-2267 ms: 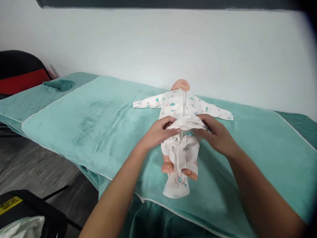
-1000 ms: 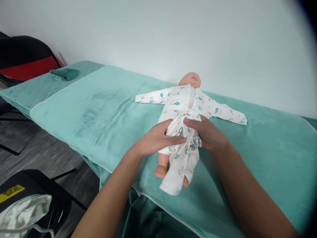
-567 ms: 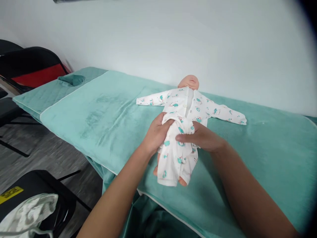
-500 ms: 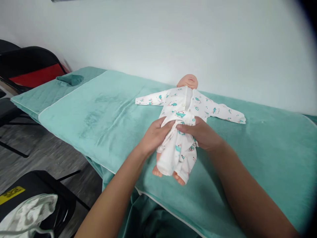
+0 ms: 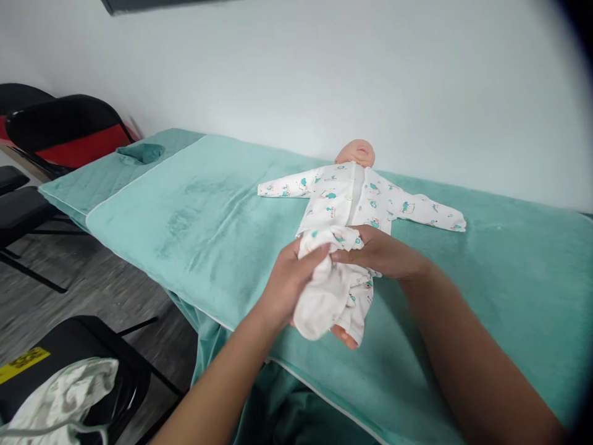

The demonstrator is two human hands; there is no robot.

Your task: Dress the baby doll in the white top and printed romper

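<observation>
A baby doll [image 5: 354, 152] lies on its back on a teal towel [image 5: 199, 204], its arms spread in a white printed top [image 5: 345, 198]. White printed baby trousers [image 5: 324, 296] are bunched over the doll's hips and legs. My left hand [image 5: 290, 281] is closed on the gathered left trouser leg. At the doll's waist, my right hand [image 5: 380, 253] pinches the trousers' waistband. One bare doll foot [image 5: 345, 337] sticks out below the cloth.
The towel covers a padded table [image 5: 532, 259] along a white wall. Black and red folding chairs [image 5: 60, 133] stand at the far left. A black case [image 5: 60, 371] with a yellow label and a pale cloth bag [image 5: 60, 398] sit on the floor at the lower left.
Both hands have gathered the trousers tighter: the loose leg that hung past the doll's feet is now bunched in my left hand, higher up the doll's legs.
</observation>
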